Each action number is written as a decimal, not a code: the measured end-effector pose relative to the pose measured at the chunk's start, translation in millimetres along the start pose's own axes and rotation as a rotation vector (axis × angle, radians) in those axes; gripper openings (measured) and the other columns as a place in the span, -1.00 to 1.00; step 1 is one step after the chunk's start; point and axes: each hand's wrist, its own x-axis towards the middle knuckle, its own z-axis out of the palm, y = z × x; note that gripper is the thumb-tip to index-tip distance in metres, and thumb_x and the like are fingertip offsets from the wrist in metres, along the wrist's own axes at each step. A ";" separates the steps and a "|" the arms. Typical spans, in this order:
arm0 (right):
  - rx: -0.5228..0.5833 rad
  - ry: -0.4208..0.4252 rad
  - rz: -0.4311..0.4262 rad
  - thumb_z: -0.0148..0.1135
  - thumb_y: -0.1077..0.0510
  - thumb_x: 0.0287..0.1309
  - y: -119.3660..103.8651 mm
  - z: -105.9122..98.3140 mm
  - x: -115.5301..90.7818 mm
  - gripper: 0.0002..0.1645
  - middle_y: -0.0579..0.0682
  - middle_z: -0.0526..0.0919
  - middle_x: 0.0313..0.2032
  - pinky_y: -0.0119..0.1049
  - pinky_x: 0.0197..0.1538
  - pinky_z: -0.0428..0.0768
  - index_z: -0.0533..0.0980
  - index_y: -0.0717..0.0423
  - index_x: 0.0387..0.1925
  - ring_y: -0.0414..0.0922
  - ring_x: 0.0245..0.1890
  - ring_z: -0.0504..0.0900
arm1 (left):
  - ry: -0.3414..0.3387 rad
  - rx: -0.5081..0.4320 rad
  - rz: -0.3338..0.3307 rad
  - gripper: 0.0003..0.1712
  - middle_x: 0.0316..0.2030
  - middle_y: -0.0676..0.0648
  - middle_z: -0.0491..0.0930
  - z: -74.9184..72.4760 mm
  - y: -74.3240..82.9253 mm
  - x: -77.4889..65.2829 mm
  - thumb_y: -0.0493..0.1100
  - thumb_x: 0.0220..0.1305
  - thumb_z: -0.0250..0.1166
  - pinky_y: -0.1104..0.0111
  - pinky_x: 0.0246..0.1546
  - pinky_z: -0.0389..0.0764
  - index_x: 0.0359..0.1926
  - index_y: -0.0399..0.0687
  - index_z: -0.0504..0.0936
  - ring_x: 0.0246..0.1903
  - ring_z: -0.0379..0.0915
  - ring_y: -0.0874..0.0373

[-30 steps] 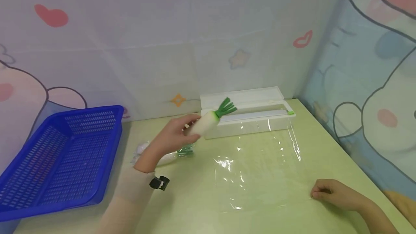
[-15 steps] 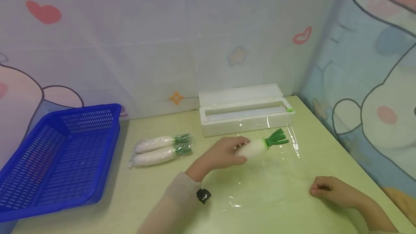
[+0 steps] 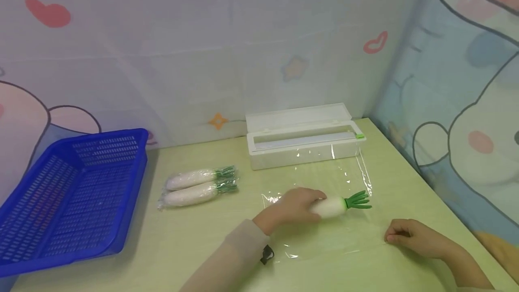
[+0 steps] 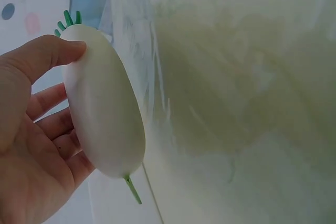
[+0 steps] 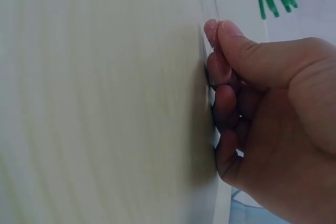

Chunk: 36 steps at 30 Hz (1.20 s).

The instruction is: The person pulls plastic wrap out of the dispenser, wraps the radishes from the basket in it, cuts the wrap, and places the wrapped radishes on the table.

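My left hand (image 3: pixel 295 207) grips a white radish (image 3: pixel 332 207) with green leaf stubs, low over a sheet of clear cling film (image 3: pixel 320 241) spread on the table. In the left wrist view, the thumb lies on one side of the radish (image 4: pixel 107 103) and the fingers curl behind it; a thin green tail shows at its lower end. At the sheet's near right corner, my right hand (image 3: pixel 419 239) pinches the film's edge. The right wrist view shows a bit of clear film (image 5: pixel 215 30) between thumb and index finger, the other fingers curled.
Behind the sheet stands a white cling film box (image 3: pixel 308 153), lid up, with the film running out of its front. Two film-wrapped radishes (image 3: pixel 190 194) lie side by side left of it. A blue basket (image 3: pixel 135 193) stands at far left. Printed cloth walls enclose the back and right.
My left hand has carried the radish rightward and down, from before the box to over the film sheet. The wrapped radishes have come into full view. My right hand has stayed at the film corner.
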 end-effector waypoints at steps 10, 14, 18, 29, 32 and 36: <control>-0.013 0.015 -0.013 0.12 0.34 0.27 -2.3 0.5 -0.5 -0.83 -0.28 0.55 -0.40 -0.44 -0.39 0.39 0.53 0.01 -0.34 -0.45 -0.37 0.40 | -0.019 0.080 -0.032 -0.48 -0.11 0.10 0.65 9.5 4.5 3.3 -0.10 0.08 0.35 0.56 -0.28 0.40 0.12 -0.01 0.56 -0.31 0.44 0.33; -0.011 0.015 0.000 0.12 0.33 0.28 -2.8 0.2 -0.5 -0.83 -0.29 0.54 -0.40 -0.44 -0.39 0.39 0.52 0.01 -0.35 -0.45 -0.37 0.40 | -0.015 0.077 -0.026 -0.50 -0.13 0.09 0.64 9.9 4.2 3.8 -0.12 0.10 0.33 0.54 -0.28 0.40 0.11 -0.03 0.56 -0.32 0.42 0.31; 0.000 0.011 0.011 0.12 0.32 0.28 -3.1 0.0 -0.3 -0.85 -0.30 0.54 -0.39 -0.44 -0.39 0.39 0.52 0.02 -0.34 -0.45 -0.37 0.40 | -0.029 0.083 -0.046 -0.50 -0.11 0.08 0.64 9.3 3.9 4.0 -0.10 0.13 0.31 0.51 -0.26 0.43 0.13 -0.02 0.54 -0.29 0.45 0.29; 0.008 0.024 0.024 0.13 0.31 0.28 -2.1 2.0 -1.0 -0.86 -0.31 0.54 -0.41 -0.44 -0.41 0.38 0.53 0.03 -0.34 -0.45 -0.39 0.39 | -0.052 0.074 -0.081 -0.44 0.04 0.07 0.60 11.9 -2.3 4.3 -0.02 0.18 0.29 0.47 -0.13 0.48 0.22 0.03 0.49 -0.06 0.51 0.24; 0.002 0.036 0.017 0.14 0.32 0.26 -2.3 2.4 -1.1 -0.85 -0.29 0.54 -0.42 -0.44 -0.41 0.38 0.53 0.02 -0.35 -0.45 -0.39 0.39 | -0.030 0.057 -0.074 -0.43 0.05 0.07 0.60 12.1 -4.3 2.7 -0.03 0.17 0.30 0.47 -0.11 0.48 0.22 0.02 0.50 -0.05 0.50 0.23; -0.001 0.041 0.016 0.14 0.33 0.26 -2.2 2.8 -1.3 -0.85 -0.27 0.53 -0.42 -0.45 -0.41 0.37 0.53 0.02 -0.35 -0.44 -0.39 0.39 | -0.007 0.031 -0.074 -0.42 0.07 0.06 0.60 11.3 -6.0 0.5 -0.05 0.15 0.31 0.47 -0.10 0.48 0.22 0.01 0.51 -0.04 0.50 0.22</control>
